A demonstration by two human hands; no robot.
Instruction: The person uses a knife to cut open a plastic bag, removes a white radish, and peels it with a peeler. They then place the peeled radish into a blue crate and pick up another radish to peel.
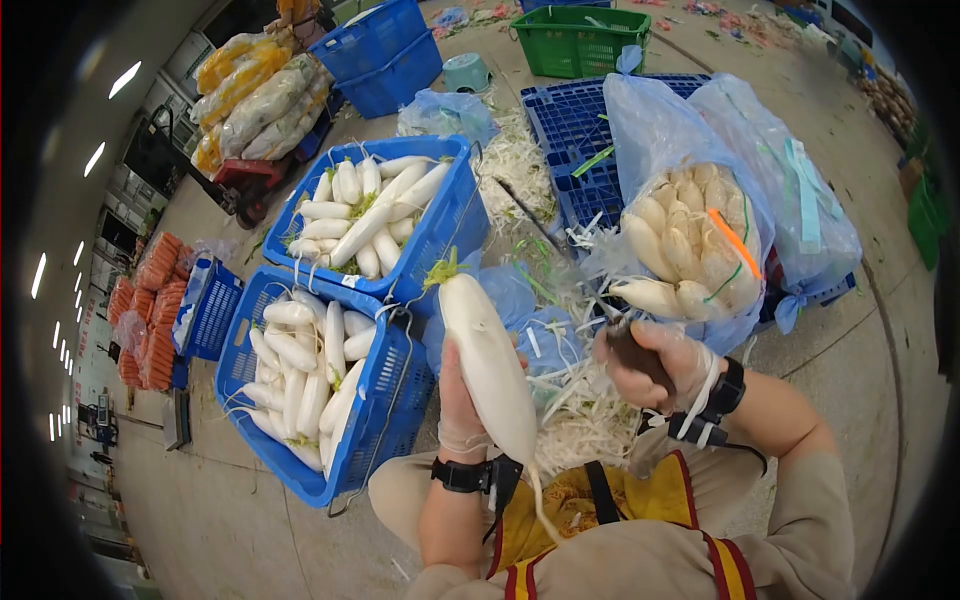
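Note:
A large white daikon radish (pixel 487 365) stands nearly upright in my left hand (pixel 462 400), its leafy green stub at the top and its thin root hanging down over my lap. My left fingers wrap round its side. My right hand (pixel 668 372), in a thin clear glove, is closed round a dark-handled tool (pixel 640 357) to the right of the radish. A narrow tip shows beyond that fist, but its kind is not clear. Below and between my hands lies a heap of pale peel shavings (pixel 590 420).
Two blue crates (pixel 375 400) full of daikons stand at my left. Ahead on the right, a clear blue bag (pixel 640 110) of daikons rests on a blue pallet (pixel 560 130). Farther back are a green crate (pixel 570 45), stacked blue crates (pixel 385 60) and bags of carrots (pixel 155 330).

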